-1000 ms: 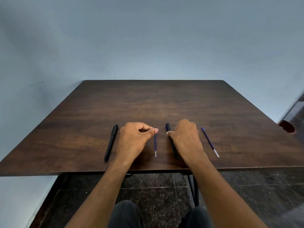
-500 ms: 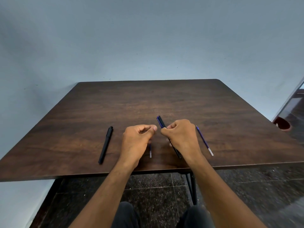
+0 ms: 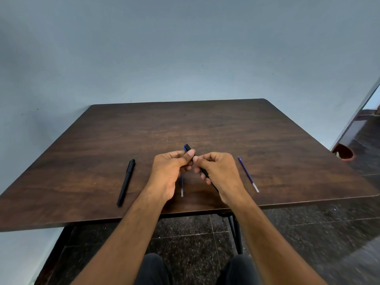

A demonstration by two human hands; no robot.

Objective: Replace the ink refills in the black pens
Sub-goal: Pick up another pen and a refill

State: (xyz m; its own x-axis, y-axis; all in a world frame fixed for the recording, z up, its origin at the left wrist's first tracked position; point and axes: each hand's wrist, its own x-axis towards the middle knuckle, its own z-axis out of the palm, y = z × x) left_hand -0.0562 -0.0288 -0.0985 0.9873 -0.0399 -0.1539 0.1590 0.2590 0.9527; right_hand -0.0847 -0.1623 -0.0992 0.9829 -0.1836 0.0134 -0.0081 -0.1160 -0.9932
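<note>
1. The right hand (image 3: pixel 221 171) grips a black pen (image 3: pixel 188 149) by its barrel, fingers curled round it, above the bench (image 3: pixel 226 128).
2. The left hand (image 3: pixel 170 171) pinches the same pen's upper end between thumb and fingers.
3. A refill (image 3: pixel 182 187) lies on the bench below the hands; another refill (image 3: pixel 248 174) lies right.
4. A second black pen (image 3: pixel 125 182) lies left.

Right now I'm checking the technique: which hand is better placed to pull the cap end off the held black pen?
Left. The left hand already pinches the far end of the slim black plastic pen, while the right hand grips its body, so it suits steadying.
</note>
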